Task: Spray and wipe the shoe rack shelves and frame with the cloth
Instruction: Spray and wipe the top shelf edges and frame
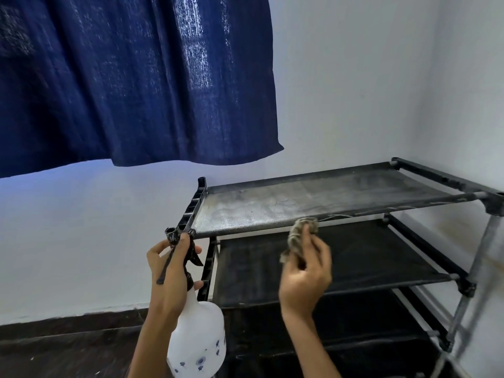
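A black shoe rack (447,184) stands against the white wall, with a dusty grey top shelf (313,203) and darker shelves below. My left hand (171,279) grips the black trigger head of a white spray bottle (197,342), held just in front of the rack's front left corner. My right hand (305,276) holds a bunched grey cloth (298,237), whose top touches the front edge bar of the top shelf near its middle.
A dark blue curtain (131,77) hangs above and to the left of the rack. The rack's metal legs (474,274) run down at the right. A white wall (368,77) rises behind, and dark floor (68,347) lies at lower left.
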`<action>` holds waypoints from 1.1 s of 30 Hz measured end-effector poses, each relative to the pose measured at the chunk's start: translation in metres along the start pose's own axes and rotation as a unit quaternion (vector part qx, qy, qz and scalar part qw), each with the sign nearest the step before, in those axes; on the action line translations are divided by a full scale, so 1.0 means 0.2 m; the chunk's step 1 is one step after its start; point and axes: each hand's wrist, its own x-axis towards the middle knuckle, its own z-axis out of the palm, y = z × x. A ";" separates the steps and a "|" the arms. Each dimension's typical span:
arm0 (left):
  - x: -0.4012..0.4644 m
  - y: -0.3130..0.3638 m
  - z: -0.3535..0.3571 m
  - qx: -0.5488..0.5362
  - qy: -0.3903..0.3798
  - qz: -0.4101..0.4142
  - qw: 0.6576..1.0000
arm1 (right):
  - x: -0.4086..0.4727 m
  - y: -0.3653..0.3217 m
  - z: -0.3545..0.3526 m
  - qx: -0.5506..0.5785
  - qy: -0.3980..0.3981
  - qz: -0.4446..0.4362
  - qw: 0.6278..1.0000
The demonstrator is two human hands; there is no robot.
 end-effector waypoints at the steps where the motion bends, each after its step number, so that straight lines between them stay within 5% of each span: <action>1: 0.00 0.00 0.01 0.005 0.004 0.004 1.000 | 0.02 -0.01 0.01 0.000 0.023 0.024 0.999; 4: -0.02 0.01 0.02 0.009 0.026 0.015 1.000 | -0.07 -0.10 0.07 0.022 -0.002 0.063 0.998; 8: -0.07 0.04 0.09 0.015 0.070 0.019 0.997 | -0.21 -0.26 0.13 0.011 -0.226 -0.020 0.974; 12: -0.20 0.04 0.20 0.142 0.140 0.070 0.977 | -0.07 -0.25 0.06 -0.089 -0.223 -0.076 0.968; 18: -0.26 0.05 0.37 0.038 -0.025 0.095 0.994 | 0.46 -0.02 -0.27 -0.183 -0.103 0.081 0.974; 22: -0.27 0.06 0.47 0.001 -0.113 0.090 0.990 | 0.58 0.00 -0.33 -0.204 -0.112 0.112 0.966; 28: -0.28 0.03 0.61 -0.072 -0.134 0.112 0.982 | 0.21 -0.13 -0.17 -0.060 -0.286 -0.017 0.956; 33: -0.27 0.00 0.64 -0.008 -0.145 0.122 0.982 | 0.33 0.04 -0.33 -0.022 -0.200 0.007 0.979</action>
